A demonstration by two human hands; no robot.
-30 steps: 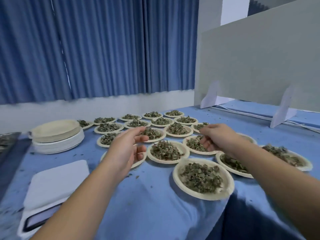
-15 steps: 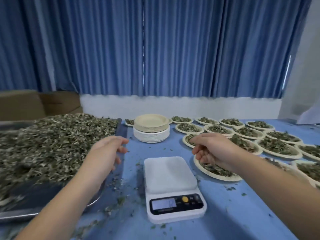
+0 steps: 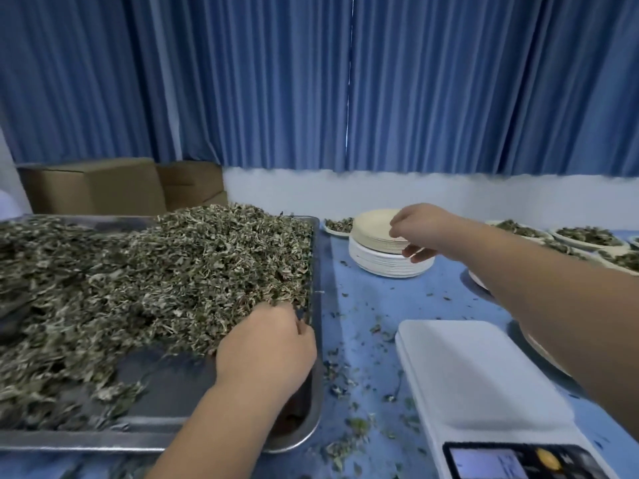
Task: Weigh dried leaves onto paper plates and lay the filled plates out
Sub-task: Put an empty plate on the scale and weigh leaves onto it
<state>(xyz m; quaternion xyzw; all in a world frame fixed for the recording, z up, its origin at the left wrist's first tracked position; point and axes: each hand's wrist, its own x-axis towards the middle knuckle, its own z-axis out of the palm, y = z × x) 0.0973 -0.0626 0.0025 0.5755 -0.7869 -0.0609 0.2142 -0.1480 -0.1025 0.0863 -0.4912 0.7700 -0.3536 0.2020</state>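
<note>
The dried leaves, grey-green and crumbled, are lying heaped in a steel tray whose long side is running left to right across the blue worktop, with the heap rising highest toward the far right corner. The left hand is digging into the heap's near right edge, its fingertips buried, so its grip cannot be told. The right hand is pinching the rim of the flat stack of paper plates, tan over white, beyond the white scale.
</note>
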